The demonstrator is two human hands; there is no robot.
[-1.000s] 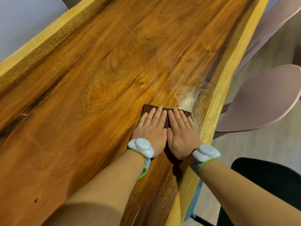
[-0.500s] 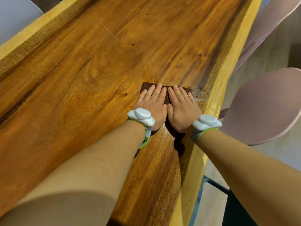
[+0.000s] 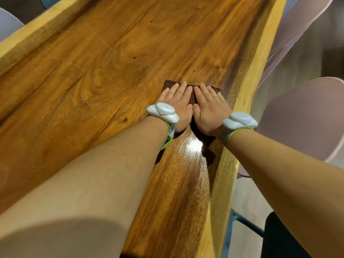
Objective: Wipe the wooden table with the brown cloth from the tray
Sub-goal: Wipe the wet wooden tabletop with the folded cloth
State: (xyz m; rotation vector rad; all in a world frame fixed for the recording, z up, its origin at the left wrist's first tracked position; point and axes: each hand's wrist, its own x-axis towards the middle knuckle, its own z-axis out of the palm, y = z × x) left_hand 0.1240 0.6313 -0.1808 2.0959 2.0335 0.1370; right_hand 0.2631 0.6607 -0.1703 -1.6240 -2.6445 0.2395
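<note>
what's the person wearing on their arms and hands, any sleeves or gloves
No sleeves or gloves: both forearms and hands are bare. The left hand and right hand each have a wrist device: a smooth, rounded pale grey-white pod, on the left wrist and right wrist. Each sits on a grey fabric band edged in bright green. No cables or rings show.

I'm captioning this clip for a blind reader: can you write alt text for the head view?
Two hands, left hand and right hand, press flat side by side on a brown cloth on a wooden table, near its right edge. Each wrist wears a white band, and pink chairs stand to the right.
</note>
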